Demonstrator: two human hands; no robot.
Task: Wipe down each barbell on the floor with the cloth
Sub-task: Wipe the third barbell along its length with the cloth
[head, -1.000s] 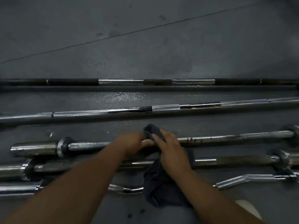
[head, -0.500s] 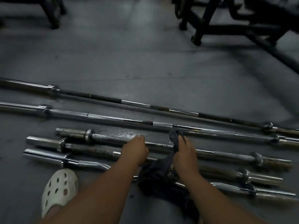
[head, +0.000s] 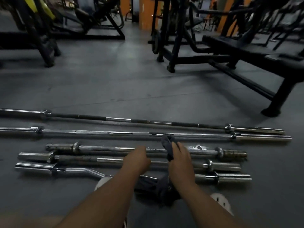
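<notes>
Several barbells lie side by side on the grey floor: two long ones at the back, two short straight ones and a curl bar nearest me. My right hand grips a dark cloth against the third bar's shaft; the cloth hangs down below my wrist. My left hand holds the fourth bar's shaft just left of it, fingers curled over the metal.
A wet patch shines on the floor by the third bar's right collar. Black benches and machine frames stand beyond the bars. My white clogs flank my arms near the curl bar.
The view has lifted from the bars to take in the gym behind them. Both hands stay on the short bars, with the cloth in my right hand.
</notes>
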